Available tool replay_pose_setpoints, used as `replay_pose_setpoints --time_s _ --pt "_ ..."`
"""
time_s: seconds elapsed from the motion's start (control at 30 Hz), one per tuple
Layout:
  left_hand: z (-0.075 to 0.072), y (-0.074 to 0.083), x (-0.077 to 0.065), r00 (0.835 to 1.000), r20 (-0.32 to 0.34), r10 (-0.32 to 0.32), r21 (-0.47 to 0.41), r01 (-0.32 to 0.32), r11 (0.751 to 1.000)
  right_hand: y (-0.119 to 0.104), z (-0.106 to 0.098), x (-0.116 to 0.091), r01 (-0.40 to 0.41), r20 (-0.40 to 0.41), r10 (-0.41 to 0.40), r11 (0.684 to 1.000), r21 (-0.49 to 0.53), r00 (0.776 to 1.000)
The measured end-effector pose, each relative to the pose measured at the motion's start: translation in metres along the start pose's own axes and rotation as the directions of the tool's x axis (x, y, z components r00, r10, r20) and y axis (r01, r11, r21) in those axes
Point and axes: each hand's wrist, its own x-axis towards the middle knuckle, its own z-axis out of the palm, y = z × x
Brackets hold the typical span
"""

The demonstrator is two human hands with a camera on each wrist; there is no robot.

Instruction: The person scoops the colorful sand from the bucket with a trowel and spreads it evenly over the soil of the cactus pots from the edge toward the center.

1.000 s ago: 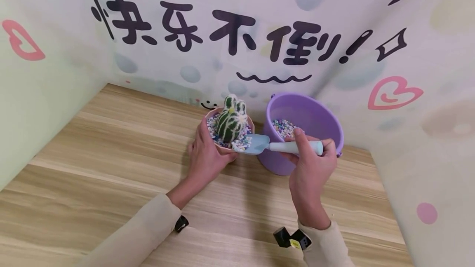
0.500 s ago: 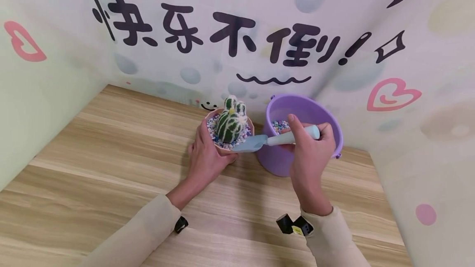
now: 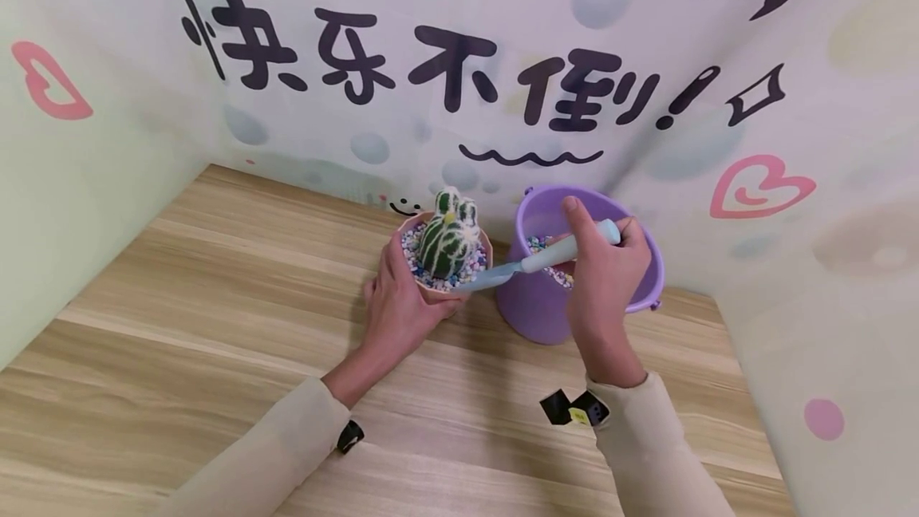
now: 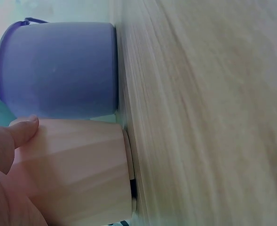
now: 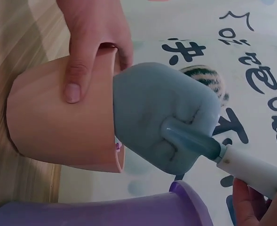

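My left hand (image 3: 398,299) grips the side of a peach-coloured flowerpot (image 5: 65,113), thumb near the rim. In the pot stands a green, white-striped cactus (image 3: 447,246) with small coloured pebbles (image 3: 415,239) around its base. My right hand (image 3: 609,282) holds the pale handle of a small blue shovel (image 5: 164,117). The shovel's blade is tilted, its tip at the pot's right front rim, and its back faces the right wrist camera. Behind the right hand is a purple bucket (image 3: 534,309) with more pebbles inside, partly hidden by that hand.
Bucket and pot stand close together on a wood-grain table (image 3: 215,294), near the back wall. A white printed cloth (image 3: 301,126) with black characters and pink hearts covers the wall behind. Pale walls bound the table on both sides.
The shovel's handle end has risen and its blade has tipped over at the rim. Pebbles on the blade have slid off into the pot. My left hand has stayed on the pot.
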Motion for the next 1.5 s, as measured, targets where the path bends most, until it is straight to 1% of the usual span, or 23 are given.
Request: replay_pose_setpoints --time_s 0.07,0.17,0.33,0.63,0.9,1.13,1.37,1.5 --pt "0.000 0.000 -0.001 1.000 0.000 0.002 0.008 -0.002 1.000 -0.001 0.000 0.006 -0.027 -0.036 0.029 0.999 0.029 0.999" --pt "0.000 0.000 -0.001 1.000 0.005 0.003 0.011 -0.003 1.000 -0.003 -0.001 0.014 -0.062 -0.068 0.069 0.993 0.099 0.995" --pt "0.000 0.000 0.000 1.000 0.011 -0.005 0.011 0.005 1.000 -0.005 -0.003 0.023 -0.092 -0.070 0.104 0.983 0.160 0.992" --pt "0.002 0.000 0.002 1.000 0.006 -0.008 0.002 0.008 1.000 -0.012 -0.005 0.030 -0.088 -0.056 0.099 0.980 0.179 0.993" --pt "0.002 0.000 0.003 1.000 -0.005 0.002 -0.005 -0.002 1.000 -0.020 -0.012 0.040 -0.092 -0.075 0.108 0.977 0.193 0.991" --pt "-0.001 0.000 0.002 0.999 0.031 -0.015 0.016 0.015 1.000 -0.020 -0.021 0.052 -0.122 -0.081 0.144 0.967 0.224 0.986" --pt "-0.002 -0.001 0.002 0.999 0.041 -0.004 0.032 0.003 0.999 -0.017 -0.027 0.063 -0.156 -0.098 0.183 0.961 0.230 0.978" --pt "-0.007 -0.001 0.003 0.996 0.089 -0.011 0.038 0.008 0.999 -0.018 -0.031 0.068 -0.197 -0.100 0.222 0.957 0.215 0.970"
